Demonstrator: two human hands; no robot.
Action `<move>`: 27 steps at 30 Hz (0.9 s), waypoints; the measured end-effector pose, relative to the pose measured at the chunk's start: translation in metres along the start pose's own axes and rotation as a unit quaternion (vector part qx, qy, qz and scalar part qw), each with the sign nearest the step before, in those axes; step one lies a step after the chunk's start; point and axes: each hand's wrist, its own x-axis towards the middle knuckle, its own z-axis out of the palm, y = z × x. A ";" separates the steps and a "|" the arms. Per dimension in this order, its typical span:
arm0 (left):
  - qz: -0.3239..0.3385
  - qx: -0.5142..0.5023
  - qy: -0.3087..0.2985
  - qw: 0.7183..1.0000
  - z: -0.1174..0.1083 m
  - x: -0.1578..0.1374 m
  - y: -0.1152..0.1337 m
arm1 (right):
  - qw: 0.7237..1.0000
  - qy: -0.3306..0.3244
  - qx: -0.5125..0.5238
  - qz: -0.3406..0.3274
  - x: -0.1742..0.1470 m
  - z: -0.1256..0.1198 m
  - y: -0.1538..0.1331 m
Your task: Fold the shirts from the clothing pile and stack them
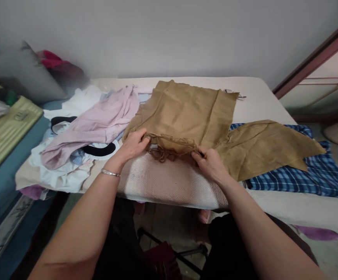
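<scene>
An olive-brown cloth garment (183, 111) lies spread over the middle of the padded table, its near edge gathered, with loose cord-like ties (159, 154) hanging there. My left hand (136, 144) is closed, pinching the left end of that gathered edge. At the other end, my right hand (210, 161) grips the same edge between thumb and fingers. One more stretch of the brown cloth (268, 144) fans out to the right, over a blue checked cloth (294, 179). The edge between my hands looks stretched out, its opening facing me.
To the left are a crumpled pink garment (99, 120) and white clothes (61, 171) with black bands. Eyeglasses (236, 93) lie at the back right of the padded table (169, 182). Farther left stand a grey cushion (26, 74) and a yellow-green panel (11, 132). A wall rises behind.
</scene>
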 end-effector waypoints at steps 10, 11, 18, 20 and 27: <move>0.017 -0.258 0.095 0.961 0.004 0.003 0.005 | 0.991 0.097 0.071 -0.054 -0.003 -0.009 -0.004; 0.017 -0.275 0.101 0.956 0.003 0.004 0.006 | 0.989 0.107 0.076 -0.063 -0.003 -0.010 -0.006; -0.020 -0.294 0.050 0.954 -0.014 0.001 0.004 | 0.989 0.075 0.095 -0.084 -0.008 -0.014 -0.012; -0.035 -0.278 0.021 0.960 -0.020 0.000 -0.002 | 0.991 0.041 0.097 -0.085 -0.009 -0.014 -0.013; -0.067 -0.139 -0.075 0.985 -0.036 -0.003 -0.016 | 0.990 -0.051 0.059 -0.116 -0.010 -0.005 -0.016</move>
